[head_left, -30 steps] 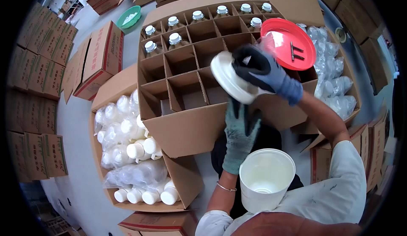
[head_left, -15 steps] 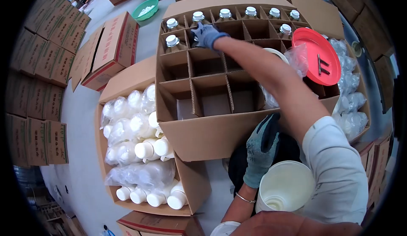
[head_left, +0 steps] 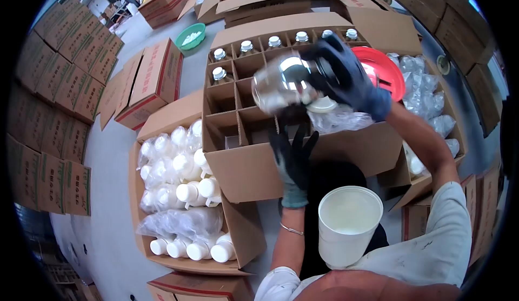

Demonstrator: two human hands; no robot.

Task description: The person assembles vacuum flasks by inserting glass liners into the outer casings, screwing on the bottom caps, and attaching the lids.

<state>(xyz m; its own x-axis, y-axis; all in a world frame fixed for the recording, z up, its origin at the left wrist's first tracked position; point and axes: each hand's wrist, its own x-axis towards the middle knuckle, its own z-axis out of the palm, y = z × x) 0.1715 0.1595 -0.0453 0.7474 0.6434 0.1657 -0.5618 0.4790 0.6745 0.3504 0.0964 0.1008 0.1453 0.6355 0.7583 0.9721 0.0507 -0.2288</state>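
My right hand (head_left: 346,79), in a dark blue glove, is closed on a shiny, clear bottle (head_left: 278,87). The bottle lies almost sideways in the air above the divided cardboard box (head_left: 270,174); its neck is hidden by the glove. Just below it, my left hand (head_left: 294,160), gloved in grey-green with dark fingers, reaches up with fingers spread, apparently holding nothing. White-capped bottles (head_left: 246,47) stand in the box's back compartments and one at its left side. A white bucket (head_left: 348,231) stands in front of my body, below the left hand.
On the box's right side lie a red lid (head_left: 397,74) and clear plastic bags (head_left: 343,120). An open carton of white plastic bottles (head_left: 221,249) stands at left. More bagged items (head_left: 421,93) fill a carton at right. A green basin (head_left: 190,37) sits beyond; stacked cartons (head_left: 51,133) line the left.
My right hand has come back from the rear compartments and now holds a clear bottle over the box. My left hand has risen from beside the bucket, its fingers now spread. The view has shifted.
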